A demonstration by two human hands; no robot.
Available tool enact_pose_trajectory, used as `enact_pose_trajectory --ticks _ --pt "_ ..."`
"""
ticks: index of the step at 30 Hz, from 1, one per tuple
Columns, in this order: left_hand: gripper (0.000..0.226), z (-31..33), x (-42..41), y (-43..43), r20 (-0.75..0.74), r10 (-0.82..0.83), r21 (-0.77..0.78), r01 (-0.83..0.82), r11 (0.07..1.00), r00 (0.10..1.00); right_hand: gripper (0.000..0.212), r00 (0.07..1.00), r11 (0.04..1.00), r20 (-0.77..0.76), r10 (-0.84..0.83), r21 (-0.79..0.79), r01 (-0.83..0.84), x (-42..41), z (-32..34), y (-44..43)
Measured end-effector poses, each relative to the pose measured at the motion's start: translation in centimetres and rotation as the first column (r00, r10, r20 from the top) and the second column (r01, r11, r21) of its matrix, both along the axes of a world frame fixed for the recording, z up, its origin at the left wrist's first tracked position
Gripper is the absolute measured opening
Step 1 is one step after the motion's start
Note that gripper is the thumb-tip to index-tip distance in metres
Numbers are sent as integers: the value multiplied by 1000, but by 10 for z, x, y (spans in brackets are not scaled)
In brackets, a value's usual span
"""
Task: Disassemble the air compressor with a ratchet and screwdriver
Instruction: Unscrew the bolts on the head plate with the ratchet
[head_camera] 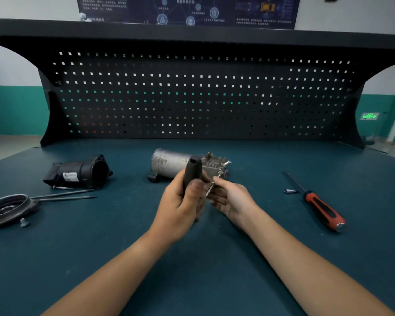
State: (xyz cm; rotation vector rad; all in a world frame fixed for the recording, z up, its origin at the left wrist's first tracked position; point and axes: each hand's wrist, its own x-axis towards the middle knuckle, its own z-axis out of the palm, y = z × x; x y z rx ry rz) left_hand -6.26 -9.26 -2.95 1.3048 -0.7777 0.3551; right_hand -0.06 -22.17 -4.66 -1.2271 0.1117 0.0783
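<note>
Head view: left hand [180, 201] fingers wrap the matte black ratchet [192, 173] handle; right hand [229, 197] fingers pinch its metal shaft. The ribbed, cylindrical grey air compressor [169, 164] lies centre-far on the teal bench [192, 270]; the orange-black screwdriver [317, 201] lies right.

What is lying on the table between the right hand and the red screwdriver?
In the head view, one small silver socket lies on the mat between the right hand and the red screwdriver, close beside the screwdriver's shaft. The rest of that stretch is bare.

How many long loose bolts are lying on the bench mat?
2. Both long bolts lie side by side at the left, in front of the black housing: one nearer it, one just below. Others may be hidden behind parts or the hands.
</note>
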Motion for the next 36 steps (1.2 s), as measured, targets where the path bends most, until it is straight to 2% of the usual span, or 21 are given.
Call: enact_pose_trajectory --ticks 2,5,7,10,13,17,20,22,25,27,30,31,32,33,34,36 --pt "58 1 1 -2 -20 32 -64 -34 997 999 22 1000 998 -17 25 58 -24 1 0 -1" --pt "39 0 4 -6 -96 67 -207 -86 975 993 25 997 983 -31 73 169 -67 3 0 -2" --pt "38 1 6 -8 -169 68 -292 -116 949 983 26 995 971 -32 97 220 -87 4 0 -2" --pt "38 4 10 -9 -277 84 -417 -199 887 957 31 989 963 -47 141 238 -126 4 -1 -2" --pt "39 7 16 -3 -385 15 -547 -242 801 923 35 984 960 -57 171 234 -154 6 -3 -3" --pt "41 5 24 6 -510 -15 -580 -331 744 860 33 983 961 -58 177 227 -159 8 -4 -3" --pt "42 6 23 6 -491 -6 -562 -312 766 871 30 987 966 -59 150 223 -133 10 -5 -4" --pt "44 6 21 2 -402 87 -481 -291 827 912 30 990 970 -57 132 212 -117 10 -6 -4" --pt "41 -1 14 -5 -158 234 -259 -269 928 959 29 992 978 -57 109 186 -96 11 -9 -4" --pt "33 -9 11 -8 4 234 -85 -233 969 972 29 993 983 -68 97 163 -85 12 -9 -3" --pt "16 -18 8 -14 293 182 290 -269 919 939 23 992 977 -86 97 200 -79 12 -7 0" --pt "15 -19 6 -18 314 148 330 -254 909 938 22 991 973 -100 89 223 -64 12 -6 0" --pt "17 -18 3 -22 283 140 302 -227 926 949 24 990 970 -108 86 235 -58 12 -5 -2" --pt "21 -17 1 -26 221 156 210 -204 956 963 27 990 969 -108 95 239 -67 11 -6 -4" --pt "26 -13 0 -30 131 183 87 -196 977 974 30 988 966 -106 112 247 -83 10 -5 -6" --pt "29 -4 2 -31 -50 241 -151 -246 957 969 32 988 964 -96 124 246 -97 9 -4 -10"
